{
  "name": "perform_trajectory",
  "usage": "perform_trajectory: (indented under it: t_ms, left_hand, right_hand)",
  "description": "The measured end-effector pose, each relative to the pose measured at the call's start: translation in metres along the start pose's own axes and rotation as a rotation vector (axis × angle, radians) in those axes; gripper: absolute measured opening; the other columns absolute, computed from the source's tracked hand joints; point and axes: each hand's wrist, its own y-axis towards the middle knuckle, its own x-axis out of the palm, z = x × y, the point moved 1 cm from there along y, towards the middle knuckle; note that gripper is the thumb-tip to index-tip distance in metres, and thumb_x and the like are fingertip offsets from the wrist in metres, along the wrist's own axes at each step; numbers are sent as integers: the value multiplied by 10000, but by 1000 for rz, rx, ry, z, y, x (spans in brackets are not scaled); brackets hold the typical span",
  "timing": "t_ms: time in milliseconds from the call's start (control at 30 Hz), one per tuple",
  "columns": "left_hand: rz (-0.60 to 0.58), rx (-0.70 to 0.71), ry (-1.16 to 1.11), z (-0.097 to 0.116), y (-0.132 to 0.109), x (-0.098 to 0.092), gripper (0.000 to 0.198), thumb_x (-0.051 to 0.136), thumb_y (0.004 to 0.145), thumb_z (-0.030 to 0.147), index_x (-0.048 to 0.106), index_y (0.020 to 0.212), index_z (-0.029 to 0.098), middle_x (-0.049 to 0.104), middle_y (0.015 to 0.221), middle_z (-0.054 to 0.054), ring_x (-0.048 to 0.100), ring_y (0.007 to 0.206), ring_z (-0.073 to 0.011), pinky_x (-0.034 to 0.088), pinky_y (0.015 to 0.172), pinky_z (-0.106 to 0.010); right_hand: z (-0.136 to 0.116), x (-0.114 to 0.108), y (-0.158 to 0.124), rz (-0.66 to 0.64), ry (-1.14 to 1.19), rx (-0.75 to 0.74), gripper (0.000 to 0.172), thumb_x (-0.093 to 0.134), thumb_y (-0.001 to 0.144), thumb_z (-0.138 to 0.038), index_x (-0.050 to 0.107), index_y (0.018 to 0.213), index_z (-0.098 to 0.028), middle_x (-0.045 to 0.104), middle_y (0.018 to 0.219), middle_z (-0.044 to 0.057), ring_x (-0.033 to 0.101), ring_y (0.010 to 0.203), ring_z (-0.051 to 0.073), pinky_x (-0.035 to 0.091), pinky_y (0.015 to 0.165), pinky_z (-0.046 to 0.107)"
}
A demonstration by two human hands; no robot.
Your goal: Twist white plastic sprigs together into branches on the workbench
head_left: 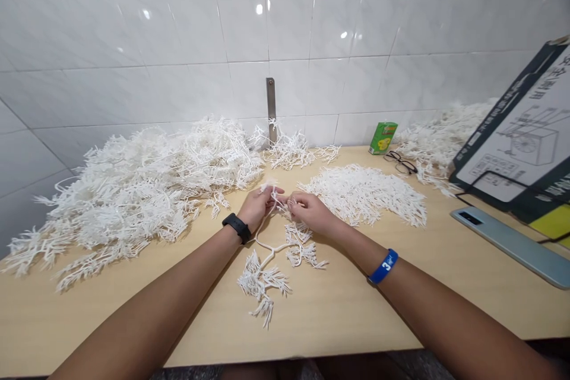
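Along the middle of the near edge the bench (pixel 347 309) is bare, and just beyond it lie the hanging clusters of a white sprig (pixel 272 249). Its forked stem runs up from there, away from the near edge, into both hands. By the right edge lies a phone (pixel 512 246), well apart from the work. The blue band (pixel 383 266) is on the right wrist, the black watch (pixel 237 228) on the left.

The left hand (pixel 258 208) has its fingers closed round the upper stem; the right hand (pixel 312 211) has thumb and forefinger drawn narrow on a fine part just beside it. The exact contact is partly hidden. Fine work like this seems to call for a steady left grip close to the fork, with the right pinching only the strand wanted. Small, gentle pulls should spare the thin tips, and the loose clusters are best left flat on the bench so they do not snag.

Beyond the right hand spreads a low pile (pixel 365 193); a larger heap (pixel 164 172) fills the left side. Toward the far right corner are a leaning carton (pixel 512 130), glasses (pixel 403 165) and a green box (pixel 383 138). At the far edge, a small tuft (pixel 291 151) sits by a metal bracket (pixel 271 104) against the tiled wall (pixel 178 29).
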Motion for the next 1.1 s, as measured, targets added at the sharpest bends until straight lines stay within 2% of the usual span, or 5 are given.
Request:
perform_trajectory:
  t_ms: [100,200,367,667,1100]
  left_hand:
    - [46,-14,-73,1,2,-2,360,598,859,458,648,947,112,732,805,-119,699,848,-211,509,842,-346]
    - [-31,-26,-75,3,-2,2,391,627,848,441,656,1046,105,714,1060,-178,683,975,-239,497,893,-363]
    - [-88,-40,-28,6,-8,7,432,633,836,470,660,1122,148,600,1306,-175,609,1146,-279,481,921,-382]
    - [-190,49,253,-3,-4,6,446,687,740,538,717,937,139,718,965,-97,617,954,-244,430,916,-378]
    - [-148,21,119,4,-9,9,516,619,818,534,648,1181,169,667,1200,-128,609,1073,-231,432,914,-328]
  right_hand:
    - [2,-3,0,-11,57,-13,226,474,819,-280,491,615,-184,522,702,6,499,678,142,398,643,273]
    - [11,-13,3,187,-144,8,217,463,851,-283,534,668,-190,551,723,26,524,724,173,424,694,309]
    - [19,-30,4,491,-377,-58,228,465,846,-192,629,1004,-183,598,1108,110,519,1084,248,387,959,403]
    - [-2,-12,1,142,-169,-96,211,641,827,-378,675,903,-184,653,937,55,596,876,172,442,764,292]
    - [-1,-8,1,130,-205,-44,230,533,809,-216,512,584,-171,534,772,12,514,697,125,381,648,267]
